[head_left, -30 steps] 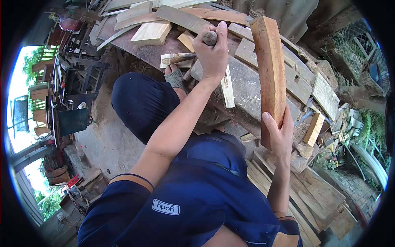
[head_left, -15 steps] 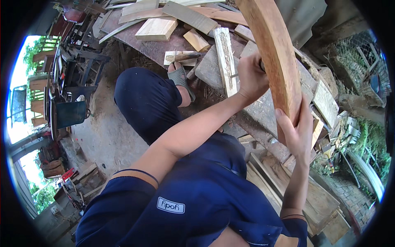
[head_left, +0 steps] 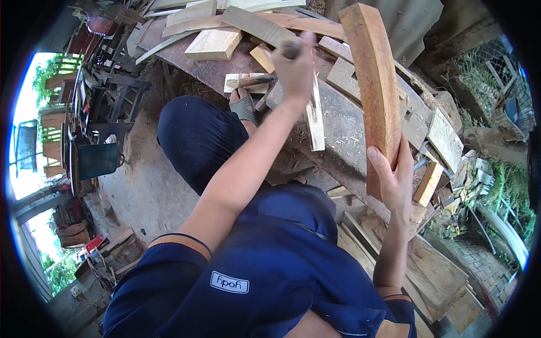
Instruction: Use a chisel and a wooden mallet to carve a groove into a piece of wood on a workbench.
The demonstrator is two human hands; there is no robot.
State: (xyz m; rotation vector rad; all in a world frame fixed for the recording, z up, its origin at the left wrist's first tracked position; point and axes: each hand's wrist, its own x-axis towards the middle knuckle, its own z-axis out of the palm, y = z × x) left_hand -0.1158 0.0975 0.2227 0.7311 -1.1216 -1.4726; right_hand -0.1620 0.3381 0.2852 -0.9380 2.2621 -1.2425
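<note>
My right hand (head_left: 393, 172) grips the lower end of a thick, slightly curved wooden board (head_left: 376, 84), fingers behind it and thumb on its near face. The board stands upright, tilted a little, at the right of the bench. My left hand (head_left: 296, 73), blurred by motion, is closed around a hand tool (head_left: 291, 49) whose dark rounded end shows above the fist; the rest is hidden. This hand is apart from the board, over the bench. Beneath it lies a pale narrow wood strip (head_left: 315, 121), partly covered by the hand.
The low workbench (head_left: 346, 141) carries shavings and scattered boards. A thick pale block (head_left: 214, 44) lies at the far left of the bench. By my sandalled foot (head_left: 243, 106), a wooden-handled tool (head_left: 255, 80) rests on a small block. Planks (head_left: 434, 276) lie at the lower right.
My left hand has moved away from the board, leftward and farther off, still holding the tool. The board has tipped more upright and its top end has come into view; my right hand keeps hold.
</note>
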